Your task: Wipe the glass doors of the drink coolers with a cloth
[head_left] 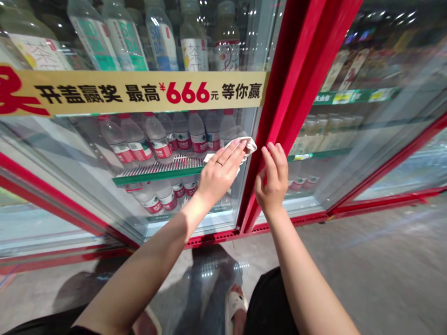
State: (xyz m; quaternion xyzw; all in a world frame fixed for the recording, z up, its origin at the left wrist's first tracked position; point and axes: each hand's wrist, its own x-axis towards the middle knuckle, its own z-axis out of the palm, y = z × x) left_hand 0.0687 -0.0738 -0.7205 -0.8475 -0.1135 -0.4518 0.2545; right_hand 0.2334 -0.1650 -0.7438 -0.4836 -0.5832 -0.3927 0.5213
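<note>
My left hand [220, 173], with a ring on one finger, presses a folded white cloth [249, 145] against the glass door [240, 122] of a red-framed drinks fridge. The cloth bunches out past the fingertips, near the right edge of the glass. Just to the right, my right hand [273, 179] is raised at the red door frame [279, 107]. Its fingers are slightly bent and no object shows in them; whether they touch the frame I cannot tell. Behind the glass, bottles with red labels [159, 142] stand on a green-edged shelf [153, 174].
A yellow banner [139, 93] with printed characters and "666" crosses the glass above my hands. Soda bottles [92, 35] stand behind it. Another glass door [335, 139] lies to the right. Below are the grey floor [384, 260] and my foot in a white sandal [234, 302].
</note>
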